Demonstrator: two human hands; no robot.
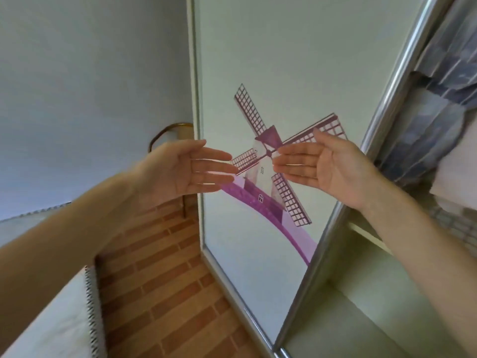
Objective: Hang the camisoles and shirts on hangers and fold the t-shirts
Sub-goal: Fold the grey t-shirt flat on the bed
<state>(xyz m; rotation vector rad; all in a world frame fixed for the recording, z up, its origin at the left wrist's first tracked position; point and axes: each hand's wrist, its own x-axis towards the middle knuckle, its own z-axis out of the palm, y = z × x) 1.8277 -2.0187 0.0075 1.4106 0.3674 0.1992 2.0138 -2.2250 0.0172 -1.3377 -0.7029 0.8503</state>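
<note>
My left hand and my right hand are raised in front of me, palms turned toward each other, fingers straight, fingertips a short gap apart. Neither hand holds anything. Behind them stands a wardrobe sliding door with a purple windmill picture. Some hanging grey-blue clothes show inside the open wardrobe at the upper right. No camisole, t-shirt or hanger is clearly in view.
The door's metal frame runs diagonally on the right, with a pale wardrobe shelf beyond it. A brick-patterned floor lies below. A bed edge with white bedding is at the lower left, a curved brass rail behind my left hand.
</note>
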